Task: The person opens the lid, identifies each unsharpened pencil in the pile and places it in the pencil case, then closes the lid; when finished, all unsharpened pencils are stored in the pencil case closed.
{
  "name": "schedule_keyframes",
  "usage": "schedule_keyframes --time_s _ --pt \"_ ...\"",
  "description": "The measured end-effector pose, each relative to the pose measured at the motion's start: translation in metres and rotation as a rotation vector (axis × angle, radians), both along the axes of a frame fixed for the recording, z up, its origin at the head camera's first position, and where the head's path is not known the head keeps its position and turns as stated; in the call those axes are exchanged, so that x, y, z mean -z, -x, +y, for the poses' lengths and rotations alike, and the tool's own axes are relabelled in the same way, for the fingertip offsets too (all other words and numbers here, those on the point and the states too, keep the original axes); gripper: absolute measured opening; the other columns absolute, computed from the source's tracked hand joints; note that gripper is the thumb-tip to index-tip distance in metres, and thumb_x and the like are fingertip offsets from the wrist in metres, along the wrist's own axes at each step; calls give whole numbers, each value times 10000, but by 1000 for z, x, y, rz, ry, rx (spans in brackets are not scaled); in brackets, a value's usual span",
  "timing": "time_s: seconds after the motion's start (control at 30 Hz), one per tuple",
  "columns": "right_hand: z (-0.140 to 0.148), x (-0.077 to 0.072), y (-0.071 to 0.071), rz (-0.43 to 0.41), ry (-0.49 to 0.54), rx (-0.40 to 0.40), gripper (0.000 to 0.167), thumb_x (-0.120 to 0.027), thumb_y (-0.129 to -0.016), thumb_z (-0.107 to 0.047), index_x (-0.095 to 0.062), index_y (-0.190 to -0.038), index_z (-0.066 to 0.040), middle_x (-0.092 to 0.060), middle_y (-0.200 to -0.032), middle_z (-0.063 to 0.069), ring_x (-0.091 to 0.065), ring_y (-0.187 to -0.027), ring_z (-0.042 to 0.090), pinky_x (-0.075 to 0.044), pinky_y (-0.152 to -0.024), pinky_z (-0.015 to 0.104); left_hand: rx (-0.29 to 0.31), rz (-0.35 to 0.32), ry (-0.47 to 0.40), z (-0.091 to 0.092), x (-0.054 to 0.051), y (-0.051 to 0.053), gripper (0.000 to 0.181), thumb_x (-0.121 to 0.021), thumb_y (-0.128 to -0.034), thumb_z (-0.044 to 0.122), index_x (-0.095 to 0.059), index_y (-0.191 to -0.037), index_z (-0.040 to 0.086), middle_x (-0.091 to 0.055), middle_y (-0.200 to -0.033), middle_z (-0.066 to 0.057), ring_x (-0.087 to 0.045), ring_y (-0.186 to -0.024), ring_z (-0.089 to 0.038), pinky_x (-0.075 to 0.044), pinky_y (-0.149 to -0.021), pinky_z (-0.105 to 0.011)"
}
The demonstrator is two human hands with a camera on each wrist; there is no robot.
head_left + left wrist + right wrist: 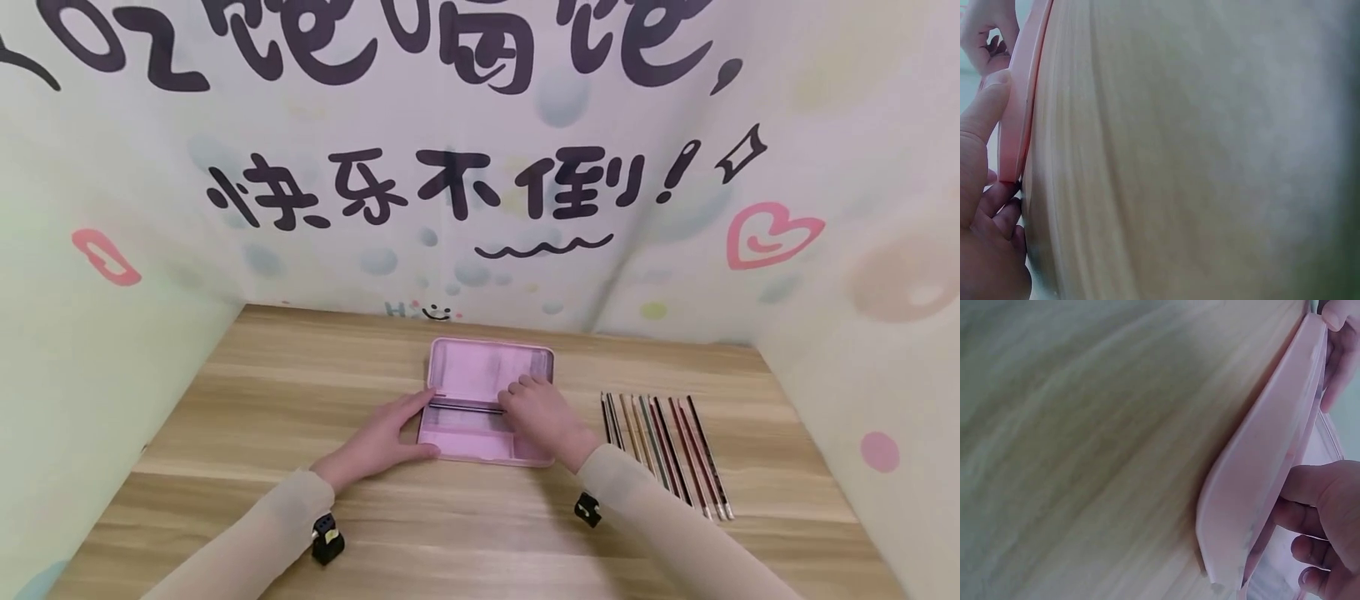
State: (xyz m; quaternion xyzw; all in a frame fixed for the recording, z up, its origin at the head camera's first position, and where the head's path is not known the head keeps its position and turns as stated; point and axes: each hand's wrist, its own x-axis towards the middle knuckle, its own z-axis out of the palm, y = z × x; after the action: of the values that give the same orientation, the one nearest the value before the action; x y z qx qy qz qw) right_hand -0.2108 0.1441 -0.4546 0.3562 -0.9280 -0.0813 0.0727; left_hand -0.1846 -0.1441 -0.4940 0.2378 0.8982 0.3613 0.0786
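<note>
While the left hand (375, 442) gripped the smooth, round-cornered pink case (465, 445), the right hand (543, 418) bent its fingers inside; whether they pinched anything was unclear.

Pink case (472, 372), brown wood-grained table (457, 533)

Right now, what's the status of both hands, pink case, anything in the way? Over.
Left hand gripping pink case, left end. Right hand in it, fingers curled, any hold hidden. Case lying open. Pencils off right, not blocking.
</note>
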Motion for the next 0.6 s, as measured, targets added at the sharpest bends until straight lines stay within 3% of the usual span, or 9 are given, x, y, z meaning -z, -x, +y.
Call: schedule_keyframes --time_s 0.27,0.6 --pt "14 4 -5 -3 157 11 160 -784 -938 -205 -679 -864 -110 -680 -811 20 -623 -782 230 -524 -755 389 4 29 -21 -2 1 0 917 -840 -883 397 -383 -1610 75 -466 -1568 -244 -439 -1429 -482 -276 -1188 -693" --pt "66 -4 -29 -23 326 146 140 -820 -888 -135 -690 -843 -113 -594 -703 -57 -533 -653 119 -525 -677 358 2 -10 -15 -1 4 2 929 -836 -887 395 -356 -1628 106 -433 -1599 -226 -406 -1460 -467 -240 -1216 -679"
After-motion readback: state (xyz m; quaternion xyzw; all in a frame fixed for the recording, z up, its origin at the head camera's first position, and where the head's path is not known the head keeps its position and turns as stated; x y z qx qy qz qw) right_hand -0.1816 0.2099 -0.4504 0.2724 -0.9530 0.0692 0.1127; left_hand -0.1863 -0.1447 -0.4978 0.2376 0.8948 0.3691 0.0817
